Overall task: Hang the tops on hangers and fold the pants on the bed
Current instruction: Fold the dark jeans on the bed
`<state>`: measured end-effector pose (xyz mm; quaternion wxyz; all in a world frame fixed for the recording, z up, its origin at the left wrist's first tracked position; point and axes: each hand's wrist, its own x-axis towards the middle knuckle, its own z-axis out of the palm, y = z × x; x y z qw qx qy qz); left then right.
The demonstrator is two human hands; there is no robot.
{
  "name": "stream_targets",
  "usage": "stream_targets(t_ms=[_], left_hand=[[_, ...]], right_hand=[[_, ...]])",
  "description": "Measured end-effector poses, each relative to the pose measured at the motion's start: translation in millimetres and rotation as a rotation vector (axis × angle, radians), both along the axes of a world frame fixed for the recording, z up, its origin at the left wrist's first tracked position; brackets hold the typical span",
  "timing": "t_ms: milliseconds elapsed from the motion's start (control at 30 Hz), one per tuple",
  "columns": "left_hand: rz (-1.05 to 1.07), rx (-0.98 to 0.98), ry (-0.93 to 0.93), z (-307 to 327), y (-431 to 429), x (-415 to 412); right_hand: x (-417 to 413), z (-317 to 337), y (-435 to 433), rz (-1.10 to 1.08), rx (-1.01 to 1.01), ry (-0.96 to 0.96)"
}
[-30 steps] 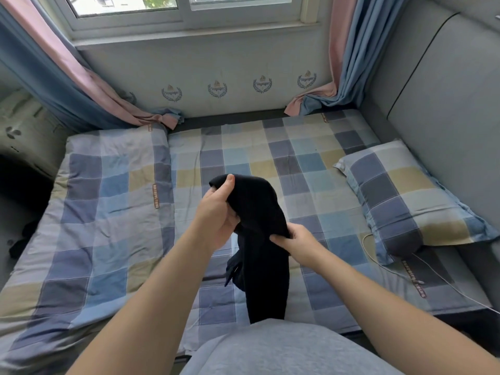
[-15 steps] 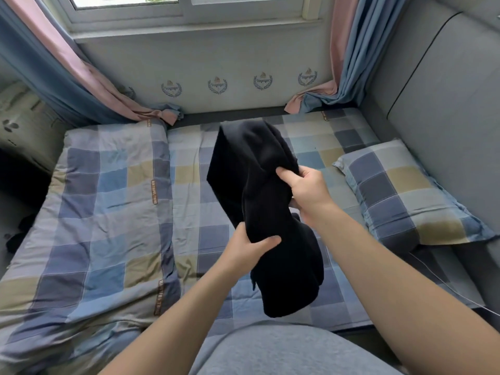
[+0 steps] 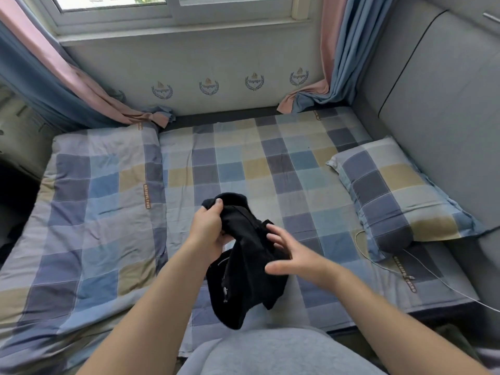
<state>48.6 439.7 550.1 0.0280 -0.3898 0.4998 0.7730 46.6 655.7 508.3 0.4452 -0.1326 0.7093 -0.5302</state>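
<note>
Black garment [image 3: 243, 280] hung bunched above a checked bed [image 3: 243, 163], gripped near its top by the person's left hand [image 3: 208, 228], thumb and fingers curled round the cloth. The right hand [image 3: 292, 255] was just beside it, fingers spread and straight, holding nothing; whether they touched the fabric could not be told. A checked pillow [image 3: 392, 190] lay well to the right of that hand, a folded quilt [image 3: 89, 212] left of the left hand.

1. The garment [image 3: 243, 272] is over the bed's [image 3: 243, 163] near middle, left hand [image 3: 208, 231] on its left, right hand [image 3: 292, 258] on its right.
2. Pillow [image 3: 392, 193] lies right, quilt [image 3: 94, 212] left.
3. Window [image 3: 173, 12] sits behind.
</note>
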Motion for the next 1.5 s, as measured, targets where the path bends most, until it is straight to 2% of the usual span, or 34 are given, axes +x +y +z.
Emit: stream_targets(t_ms=[67,133,267,400,467,500,567,633,700,733,800,867,900,967,1100,1233,1333,1400,1500], left_hand=[[0.082,0.117,-0.044,2.7,1.7,0.0],[0.136,0.182,-0.070,4.2,1.9,-0.1],[0.164,0.226,-0.079,7.3,-3.7,0.2],[0.160,0.199,-0.033,5.8,-14.1,0.1],[0.100,0.027,-0.021,4.6,-15.1,-0.2],[0.042,-0.138,-0.021,2.9,-15.5,0.7],[-0.087,-0.589,0.004,-1.2,-17.7,3.3],[-0.305,-0.952,0.134,-1.4,-17.4,5.0],[-0.602,-1.089,0.307,3.8,-10.2,1.9],[-0.706,-1.076,0.391,5.8,-4.8,0.3],[-0.793,-0.916,0.502,7.1,6.6,-2.0],[-0.801,-0.765,0.474,5.5,16.3,-1.3],[-0.789,-0.757,0.449,1.6,19.4,-1.3],[-0.721,-0.786,0.434,-7.0,23.1,-0.9],[-0.504,-0.609,0.356,-8.3,27.0,1.9],[-0.303,-0.406,0.257,-4.6,25.8,6.2],[-0.248,-0.345,0.224,-4.1,24.4,9.5],[-0.195,-0.277,0.207,-3.4,23.7,10.8],[-0.149,-0.187,0.185,-1.9,20.1,11.8]], right_hand=[[14.9,-8.1,-9.4,0.050,-0.006,0.026],[24.0,-14.2,-20.8,0.036,0.027,0.141],[4.4,-11.8,-24.8,-0.221,0.140,0.435],[-30.4,3.2,-15.2,-0.299,0.087,0.462],[-42.4,18.3,-15.0,-0.311,0.027,0.461],[-47.6,25.9,-16.0,-0.313,0.005,0.475],[-57.9,41.5,-19.9,-0.322,-0.041,0.517],[-66.0,57.5,-26.9,-0.313,-0.085,0.539],[-72.5,71.5,-33.4,-0.265,-0.100,0.545],[-74.8,77.7,-35.4,-0.236,-0.107,0.529],[-78.6,85.8,-35.9,-0.202,-0.121,0.465],[-80.2,88.3,-30.9,-0.200,-0.118,0.429],[-80.1,88.1,-27.1,-0.205,-0.126,0.409],[-78.6,85.3,-18.7,-0.220,-0.171,0.324],[-72.2,71.1,-1.0,-0.175,-0.222,0.180],[-49.3,38.0,7.8,-0.080,0.006,0.245],[-24.4,10.3,0.0,-0.148,0.134,0.317],[-6.5,-4.0,-8.9,-0.178,0.178,0.336],[15.7,-26.3,-20.9,-0.074,0.195,0.301]])
